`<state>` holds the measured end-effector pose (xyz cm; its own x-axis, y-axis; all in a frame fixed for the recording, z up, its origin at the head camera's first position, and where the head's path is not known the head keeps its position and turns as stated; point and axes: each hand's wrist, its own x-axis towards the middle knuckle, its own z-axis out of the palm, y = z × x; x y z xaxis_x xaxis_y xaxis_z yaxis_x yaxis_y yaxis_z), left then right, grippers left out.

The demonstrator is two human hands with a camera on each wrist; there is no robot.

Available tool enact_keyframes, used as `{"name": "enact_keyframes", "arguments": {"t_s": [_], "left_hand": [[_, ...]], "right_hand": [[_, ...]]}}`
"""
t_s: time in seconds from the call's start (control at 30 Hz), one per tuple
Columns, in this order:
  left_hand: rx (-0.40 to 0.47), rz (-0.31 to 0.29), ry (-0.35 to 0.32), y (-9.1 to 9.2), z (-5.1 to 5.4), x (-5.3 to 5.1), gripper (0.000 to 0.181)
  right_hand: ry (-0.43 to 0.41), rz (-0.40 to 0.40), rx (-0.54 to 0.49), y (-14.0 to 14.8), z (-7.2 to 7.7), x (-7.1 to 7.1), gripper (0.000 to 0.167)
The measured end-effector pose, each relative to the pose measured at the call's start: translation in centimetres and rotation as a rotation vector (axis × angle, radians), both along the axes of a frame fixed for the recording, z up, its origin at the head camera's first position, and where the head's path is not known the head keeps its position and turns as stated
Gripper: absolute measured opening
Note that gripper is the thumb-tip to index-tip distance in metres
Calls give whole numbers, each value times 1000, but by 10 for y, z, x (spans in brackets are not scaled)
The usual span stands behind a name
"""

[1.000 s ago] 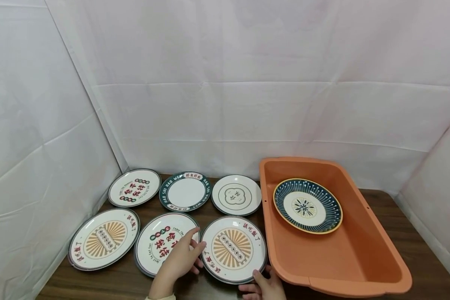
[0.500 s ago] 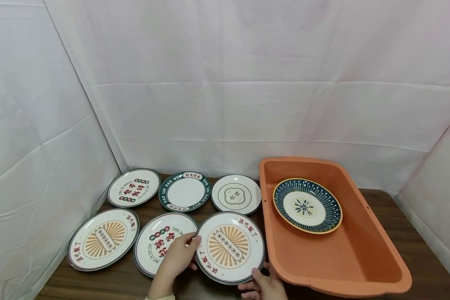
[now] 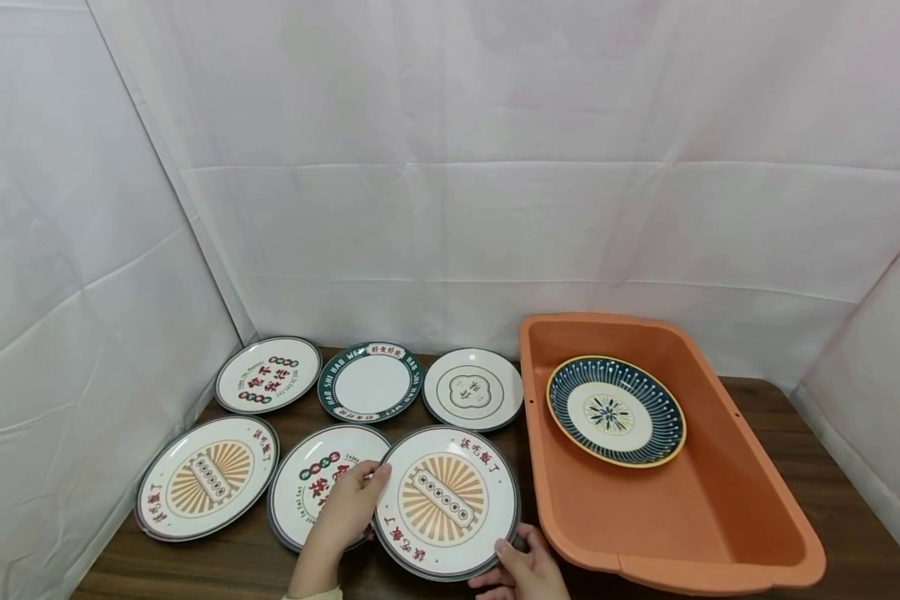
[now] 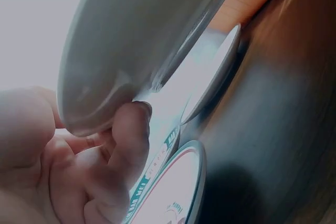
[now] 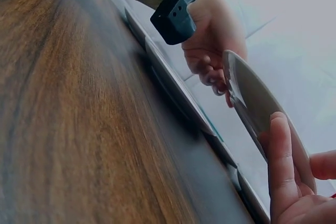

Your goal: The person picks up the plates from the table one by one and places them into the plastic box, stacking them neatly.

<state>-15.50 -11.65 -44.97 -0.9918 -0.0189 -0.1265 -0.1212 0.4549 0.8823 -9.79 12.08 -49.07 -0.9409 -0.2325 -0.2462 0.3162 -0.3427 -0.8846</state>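
A white plate (image 3: 450, 546) with an orange sunburst print is held up off the table between both hands. My left hand (image 3: 347, 506) grips its left rim, thumb on top and fingers beneath, as the left wrist view shows on the plate's underside (image 4: 121, 40). At the lower right rim my right hand (image 3: 527, 568) pinches the same plate, its fingers under the base in the right wrist view. Partly covered by the left hand and the held plate, a plate with red lettering (image 3: 292, 492) lies on the table.
An orange plastic tub (image 3: 667, 533) stands at the right with a blue-patterned plate (image 3: 607, 414) inside. Along the back lie a red-lettered plate (image 3: 270, 375), a green-rimmed plate (image 3: 371, 383) and a small white plate (image 3: 450, 367). Another sunburst plate (image 3: 247, 492) lies front left on the wooden table (image 3: 112, 575).
The left hand has closed on the sunburst plate's rim. The plate has risen from the table and shifted left, now overlapping the red-lettered plate in view. Both hands moved slightly with it.
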Motion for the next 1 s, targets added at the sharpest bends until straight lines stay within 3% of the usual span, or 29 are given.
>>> {"name": "enact_keyframes", "arguments": {"t_s": [0.13, 0.27, 0.63, 0.83, 1.0], "left_hand": [[-1, 31, 6, -5, 0, 1, 41], [66, 56, -5, -9, 0, 2, 39], [148, 20, -13, -17, 3, 4, 29], [312, 16, -3, -22, 10, 7, 32], [418, 75, 5, -24, 18, 10, 32]], "right_hand": [[-9, 30, -23, 2, 3, 0, 52], [-28, 42, -41, 4, 7, 2, 47], [-37, 35, -12, 2, 13, 7, 44], [-35, 74, -45, 1, 18, 12, 45], [-14, 123, 9, 2, 31, 17, 56]]}}
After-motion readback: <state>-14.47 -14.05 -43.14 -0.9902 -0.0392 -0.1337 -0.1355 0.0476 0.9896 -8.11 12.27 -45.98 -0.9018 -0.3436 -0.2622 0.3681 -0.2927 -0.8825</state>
